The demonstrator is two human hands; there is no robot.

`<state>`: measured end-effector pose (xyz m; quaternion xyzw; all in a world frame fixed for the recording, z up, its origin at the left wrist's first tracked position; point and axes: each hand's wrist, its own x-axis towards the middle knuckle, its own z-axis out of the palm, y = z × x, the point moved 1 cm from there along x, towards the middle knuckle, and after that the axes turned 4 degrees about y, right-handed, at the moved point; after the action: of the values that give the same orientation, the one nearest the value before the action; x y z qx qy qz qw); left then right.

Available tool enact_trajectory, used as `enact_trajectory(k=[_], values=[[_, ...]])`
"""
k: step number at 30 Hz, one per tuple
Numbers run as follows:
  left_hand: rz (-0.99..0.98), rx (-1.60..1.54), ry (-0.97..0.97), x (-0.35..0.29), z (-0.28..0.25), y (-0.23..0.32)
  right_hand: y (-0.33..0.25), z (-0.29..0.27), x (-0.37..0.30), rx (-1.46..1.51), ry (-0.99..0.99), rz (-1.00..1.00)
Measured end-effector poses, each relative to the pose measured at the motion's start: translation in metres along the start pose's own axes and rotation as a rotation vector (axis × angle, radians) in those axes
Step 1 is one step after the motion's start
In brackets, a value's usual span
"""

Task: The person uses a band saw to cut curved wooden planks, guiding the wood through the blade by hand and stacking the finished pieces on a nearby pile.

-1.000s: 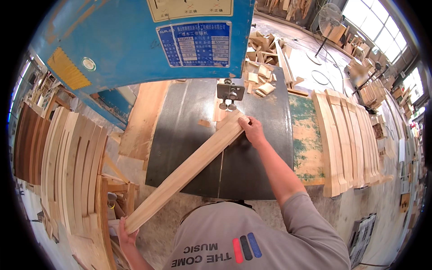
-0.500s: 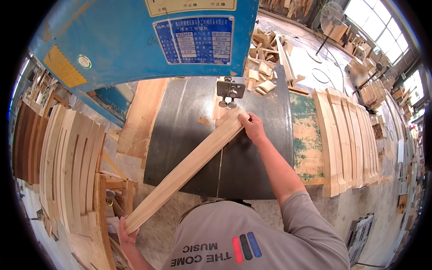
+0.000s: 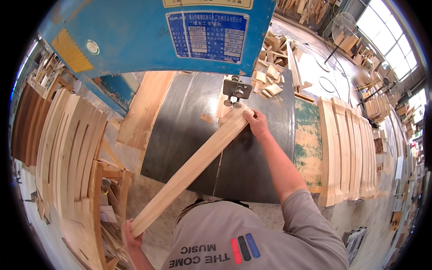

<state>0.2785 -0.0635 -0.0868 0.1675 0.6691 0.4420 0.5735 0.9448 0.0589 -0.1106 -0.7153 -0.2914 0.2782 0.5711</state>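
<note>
A long, pale wooden board (image 3: 193, 168) lies at a slant across the black ribbed table (image 3: 175, 121) of a blue band saw (image 3: 121, 40). Its near left end overhangs the table edge, and my left hand (image 3: 133, 234) grips it there. At the far end, my right hand (image 3: 257, 123) is closed on the board's right edge, thumb on top. That far end sits right by the metal blade guide (image 3: 236, 92). The blade itself is too small to make out. A small wood scrap (image 3: 206, 118) rests on the table left of the board.
Curved wooden pieces (image 3: 346, 153) stand in a row on the right, beside a worn green-painted board (image 3: 307, 139). More pale boards (image 3: 67, 148) and dark ones (image 3: 29, 121) are stacked at left on a wooden stand (image 3: 96, 211). Offcuts (image 3: 272, 74) pile up behind the table.
The view has shifted slightly, so the saw and stacks appear displaced. Both hands keep their hold on the board, whose far end stays by the blade guide.
</note>
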Motion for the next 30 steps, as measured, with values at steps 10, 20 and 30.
enact_trajectory(k=[10, 20, 30], values=[[-0.028, -0.046, 0.106, -0.057, 0.01, -0.046, -0.002, -0.001, 0.019, -0.013, -0.078, -0.004], [-0.005, -0.123, 0.214, -0.129, 0.019, -0.129, -0.003, -0.005, 0.046, -0.003, -0.182, -0.061], [-0.17, 0.0, 0.278, -0.213, 0.083, -0.154, 0.006, -0.001, 0.078, -0.032, -0.244, -0.074]])
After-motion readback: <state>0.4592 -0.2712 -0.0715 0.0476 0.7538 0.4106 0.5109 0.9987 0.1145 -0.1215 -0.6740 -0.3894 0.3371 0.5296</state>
